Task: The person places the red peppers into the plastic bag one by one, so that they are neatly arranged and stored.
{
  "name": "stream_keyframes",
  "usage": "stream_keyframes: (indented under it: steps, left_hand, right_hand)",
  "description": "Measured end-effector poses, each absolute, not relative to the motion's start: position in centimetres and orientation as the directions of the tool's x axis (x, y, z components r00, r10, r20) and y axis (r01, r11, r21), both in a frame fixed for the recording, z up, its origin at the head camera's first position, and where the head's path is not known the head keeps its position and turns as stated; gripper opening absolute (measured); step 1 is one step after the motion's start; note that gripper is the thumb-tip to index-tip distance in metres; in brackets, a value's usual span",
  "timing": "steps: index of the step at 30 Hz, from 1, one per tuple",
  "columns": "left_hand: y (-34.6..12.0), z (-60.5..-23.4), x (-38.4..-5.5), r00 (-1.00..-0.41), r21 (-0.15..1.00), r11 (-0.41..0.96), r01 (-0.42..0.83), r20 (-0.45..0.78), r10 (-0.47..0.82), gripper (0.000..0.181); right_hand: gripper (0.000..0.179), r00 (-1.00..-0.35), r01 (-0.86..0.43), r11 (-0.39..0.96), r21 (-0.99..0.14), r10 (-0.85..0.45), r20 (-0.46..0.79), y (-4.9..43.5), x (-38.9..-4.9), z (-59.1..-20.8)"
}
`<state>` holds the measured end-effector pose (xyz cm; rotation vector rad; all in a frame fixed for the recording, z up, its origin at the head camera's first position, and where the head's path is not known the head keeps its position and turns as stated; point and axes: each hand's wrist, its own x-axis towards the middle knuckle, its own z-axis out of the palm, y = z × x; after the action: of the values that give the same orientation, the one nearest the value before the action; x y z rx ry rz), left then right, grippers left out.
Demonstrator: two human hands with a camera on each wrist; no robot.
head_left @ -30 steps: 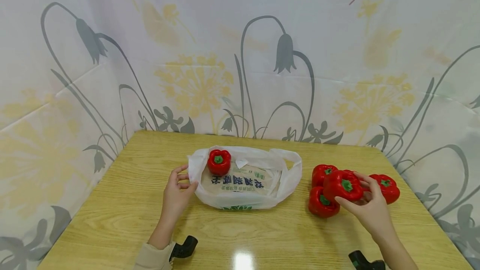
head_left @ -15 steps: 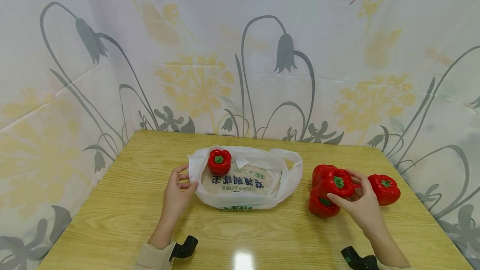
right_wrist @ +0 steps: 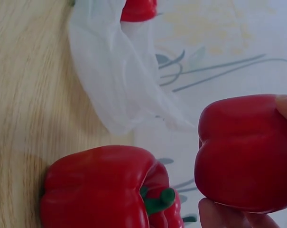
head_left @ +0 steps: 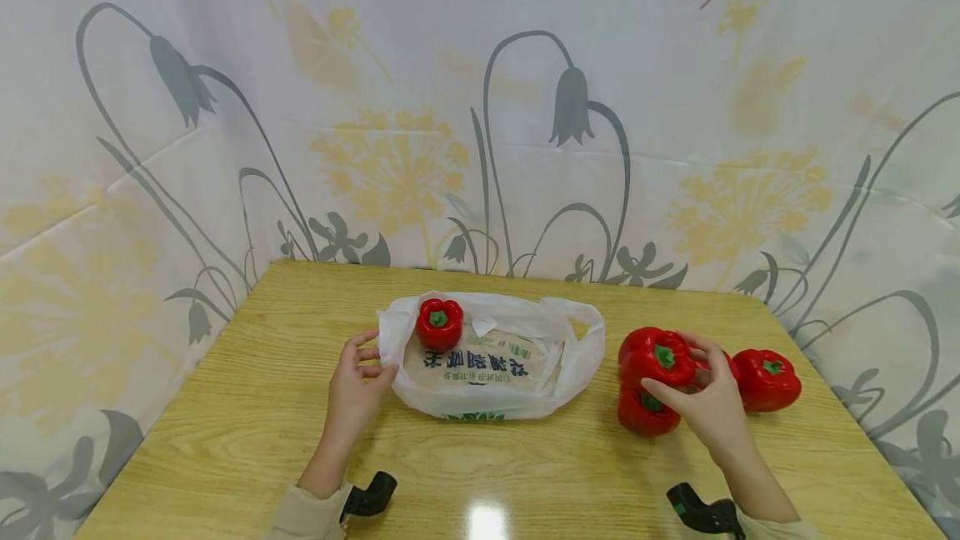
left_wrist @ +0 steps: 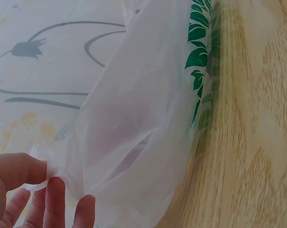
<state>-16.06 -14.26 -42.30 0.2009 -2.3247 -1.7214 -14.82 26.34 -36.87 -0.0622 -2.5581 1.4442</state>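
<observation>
My left hand pinches the left edge of a white plastic bag, thumb and fingers on the thin film. The bag lies mouth up, with dark printing inside and green leaves on its front. One red bell pepper sits in its left end. To the right of the bag, my right hand grips another red bell pepper by its side, green stem facing me. In the right wrist view that held pepper is raised above the table, beside a pepper standing below.
Under the held pepper stands a red pepper. A further red pepper lies right of my hand, with one more partly hidden behind my fingers. Wood-grain table spreads in front; a flowered cloth hangs behind.
My right hand has carried its pepper to the left, from over the pile towards the bag. The left hand keeps its place on the bag's edge.
</observation>
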Motion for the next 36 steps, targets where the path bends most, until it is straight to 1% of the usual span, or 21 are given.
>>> stream_keyframes:
  steps: [3, 12, 20, 36]
  left_hand:
    - [-14.2, -42.3, -16.0, -0.962, 0.955, 0.296, 0.032, 0.109, -0.249, 0.053]
    - [-14.1, -42.2, -16.0, -0.964, 0.954, 0.300, 0.025, 0.102, -0.245, 0.053]
    - [-14.1, -42.2, -16.0, -0.963, 0.953, 0.302, 0.023, 0.102, -0.248, 0.053]
    - [-14.2, -42.3, -15.9, -0.964, 0.953, 0.300, 0.030, 0.106, -0.243, 0.053]
  right_hand:
    - [0.079, -0.983, -0.042, 0.517, -0.855, 0.131, 0.127, 26.2, -15.1, -36.8]
    - [0.081, -0.986, -0.057, 0.490, -0.870, 0.107, 0.125, 25.2, -15.8, -37.0]
    - [0.080, -0.991, -0.036, 0.478, -0.878, 0.098, 0.094, 24.1, -16.3, -36.9]
    - [0.079, -0.993, -0.059, 0.490, -0.870, 0.060, 0.102, 22.4, -17.3, -37.4]
